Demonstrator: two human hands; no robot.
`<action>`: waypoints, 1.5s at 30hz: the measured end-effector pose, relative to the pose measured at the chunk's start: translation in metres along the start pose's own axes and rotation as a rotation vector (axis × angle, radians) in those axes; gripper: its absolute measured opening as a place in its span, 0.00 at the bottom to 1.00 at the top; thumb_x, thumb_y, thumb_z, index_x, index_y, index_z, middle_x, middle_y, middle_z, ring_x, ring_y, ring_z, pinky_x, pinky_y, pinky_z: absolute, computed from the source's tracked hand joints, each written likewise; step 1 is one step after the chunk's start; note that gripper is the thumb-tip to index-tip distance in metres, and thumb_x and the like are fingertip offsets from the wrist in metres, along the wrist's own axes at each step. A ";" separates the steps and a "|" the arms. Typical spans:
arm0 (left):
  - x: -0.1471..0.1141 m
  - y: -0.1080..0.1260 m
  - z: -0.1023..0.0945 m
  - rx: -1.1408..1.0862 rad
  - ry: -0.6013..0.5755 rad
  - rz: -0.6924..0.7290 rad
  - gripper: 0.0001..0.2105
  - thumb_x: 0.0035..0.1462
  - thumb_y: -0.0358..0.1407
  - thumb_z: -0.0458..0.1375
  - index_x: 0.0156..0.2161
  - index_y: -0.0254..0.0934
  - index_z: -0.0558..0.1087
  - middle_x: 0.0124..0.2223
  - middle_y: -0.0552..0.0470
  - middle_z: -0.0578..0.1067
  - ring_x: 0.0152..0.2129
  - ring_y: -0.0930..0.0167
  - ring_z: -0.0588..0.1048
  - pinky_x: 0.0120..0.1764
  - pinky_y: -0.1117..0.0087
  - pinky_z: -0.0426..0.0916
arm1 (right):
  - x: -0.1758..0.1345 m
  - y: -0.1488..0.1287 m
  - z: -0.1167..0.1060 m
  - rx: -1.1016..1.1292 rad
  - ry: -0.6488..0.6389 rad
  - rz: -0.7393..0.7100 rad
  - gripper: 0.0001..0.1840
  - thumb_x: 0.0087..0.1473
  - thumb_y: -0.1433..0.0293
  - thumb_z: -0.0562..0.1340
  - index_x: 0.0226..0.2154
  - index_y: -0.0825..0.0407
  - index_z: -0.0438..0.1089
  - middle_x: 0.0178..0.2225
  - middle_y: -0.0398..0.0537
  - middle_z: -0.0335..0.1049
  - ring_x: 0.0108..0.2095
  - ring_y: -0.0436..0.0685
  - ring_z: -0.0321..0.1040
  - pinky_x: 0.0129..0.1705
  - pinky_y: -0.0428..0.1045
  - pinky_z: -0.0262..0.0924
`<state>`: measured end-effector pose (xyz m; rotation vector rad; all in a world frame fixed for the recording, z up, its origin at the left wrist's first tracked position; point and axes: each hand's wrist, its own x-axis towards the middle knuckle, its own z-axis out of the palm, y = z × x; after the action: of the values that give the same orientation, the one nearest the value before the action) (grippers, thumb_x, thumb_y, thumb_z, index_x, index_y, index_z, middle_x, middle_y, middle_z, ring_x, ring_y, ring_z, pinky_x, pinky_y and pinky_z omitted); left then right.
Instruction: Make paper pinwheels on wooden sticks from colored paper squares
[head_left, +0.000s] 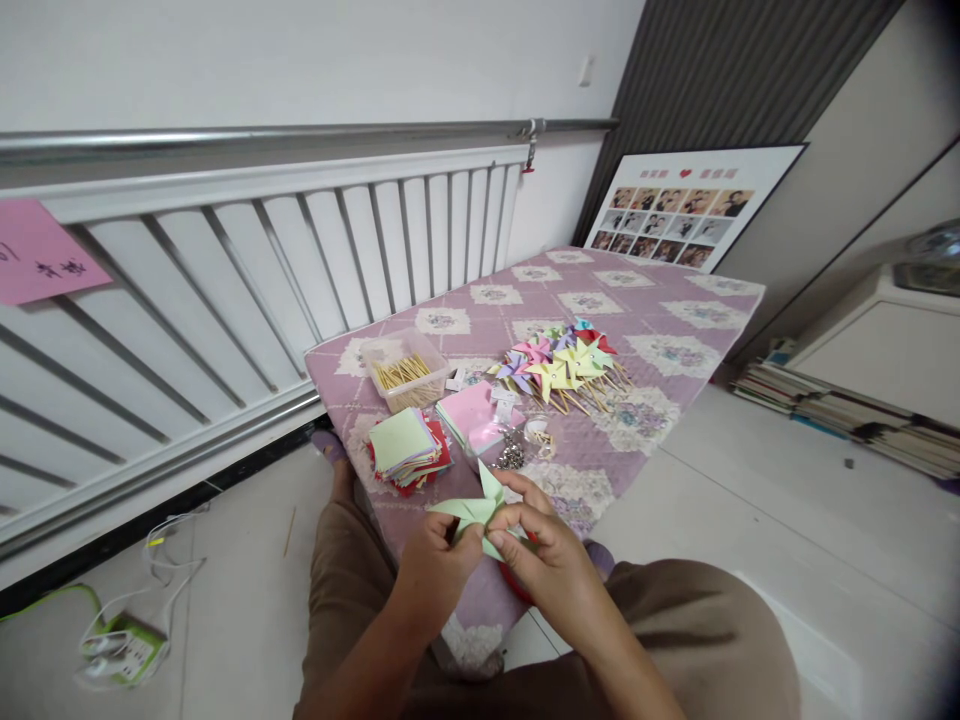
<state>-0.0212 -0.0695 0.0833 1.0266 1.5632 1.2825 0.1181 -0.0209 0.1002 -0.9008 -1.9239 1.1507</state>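
A light green paper pinwheel (471, 508) is held between both hands over the near end of the table. My left hand (435, 565) is closed, pinching its left side near the centre with thumb and fingers. My right hand (544, 540) is closed too, its thumb and forefinger at the middle of the folded blades. Whether a pin or stick sits between those fingers is hidden. Something red shows partly beneath my right hand. Just beyond lie a small pile of metal pins (512, 450) and a little clear tub (539, 433) of small pale pieces.
On the purple floral tablecloth (592, 300), finished pinwheels (559, 365) on sticks lie heaped. A plastic box of wooden sticks (405, 375), a stack of coloured paper squares (405, 447) and pink paper (474, 412) stand left. A radiator (337, 250) runs alongside; a power strip (127, 650) lies on the floor.
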 end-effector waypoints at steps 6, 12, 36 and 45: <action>-0.001 0.002 0.000 0.032 -0.003 0.080 0.07 0.47 0.33 0.54 0.23 0.33 0.71 0.21 0.56 0.66 0.20 0.74 0.62 0.26 0.74 0.58 | -0.003 0.003 0.005 0.100 0.068 0.075 0.06 0.52 0.66 0.62 0.25 0.49 0.69 0.54 0.54 0.63 0.57 0.63 0.57 0.56 0.56 0.52; -0.002 0.004 0.000 0.064 0.015 0.095 0.09 0.49 0.33 0.54 0.28 0.32 0.75 0.24 0.53 0.73 0.22 0.73 0.67 0.28 0.74 0.62 | -0.003 0.017 0.013 0.309 0.192 0.151 0.27 0.45 0.67 0.68 0.48 0.46 0.61 0.47 0.49 0.70 0.44 0.57 0.68 0.45 0.51 0.63; -0.007 0.007 -0.010 0.352 0.035 0.461 0.08 0.43 0.22 0.51 0.25 0.36 0.68 0.25 0.54 0.70 0.23 0.74 0.69 0.29 0.74 0.61 | -0.005 -0.002 0.005 0.481 -0.013 0.276 0.12 0.43 0.60 0.70 0.27 0.51 0.76 0.25 0.41 0.70 0.26 0.50 0.62 0.32 0.45 0.59; -0.011 0.001 -0.007 0.453 0.011 0.461 0.07 0.43 0.22 0.50 0.25 0.37 0.63 0.24 0.54 0.67 0.23 0.73 0.67 0.28 0.73 0.59 | -0.011 0.010 0.006 0.609 -0.059 0.418 0.15 0.41 0.57 0.71 0.28 0.52 0.76 0.24 0.41 0.70 0.24 0.49 0.61 0.29 0.45 0.57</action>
<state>-0.0246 -0.0818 0.0860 1.7476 1.7297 1.2498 0.1207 -0.0292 0.0861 -0.9415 -1.3147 1.8882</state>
